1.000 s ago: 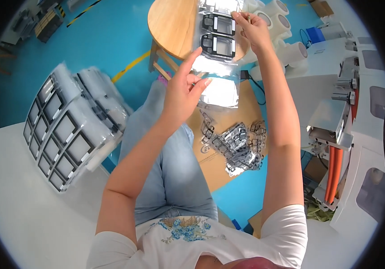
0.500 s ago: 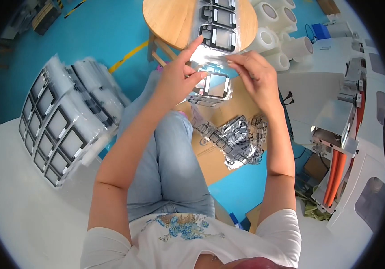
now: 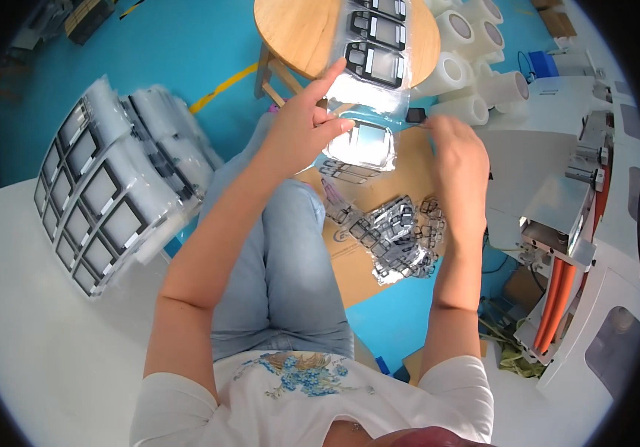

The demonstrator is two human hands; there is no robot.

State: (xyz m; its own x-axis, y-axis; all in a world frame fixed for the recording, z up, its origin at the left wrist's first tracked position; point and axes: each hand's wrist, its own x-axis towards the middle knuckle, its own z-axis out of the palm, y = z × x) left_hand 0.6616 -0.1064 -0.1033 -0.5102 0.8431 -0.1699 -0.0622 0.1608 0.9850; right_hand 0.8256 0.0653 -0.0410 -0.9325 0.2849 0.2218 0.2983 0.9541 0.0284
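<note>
A clear plastic film strip (image 3: 368, 95) carrying black rectangular frames runs from the round wooden stool down over its near edge. My left hand (image 3: 301, 130) grips the strip's left edge, its thumb on the near side beside a frame and its index finger stretched up along the edge. The strip bends and hangs down below that hand. To the right of the strip is my right hand (image 3: 458, 153), fingers pinched together. At its fingertips shows a small dark square piece (image 3: 415, 115); its finer detail is too small to make out.
The wooden stool (image 3: 294, 30) stands ahead. Below, a heap of film strips with frames (image 3: 398, 238) lies on cardboard (image 3: 342, 272). Stacked sheets of black frames (image 3: 96, 194) sit on the white table at left. White film rolls (image 3: 454, 71) and a machine (image 3: 558, 231) with orange tubes are at right.
My right hand has moved from the strip's edge out to the right, with a small dark piece now at its fingertips. My left hand keeps its grip on the strip.
</note>
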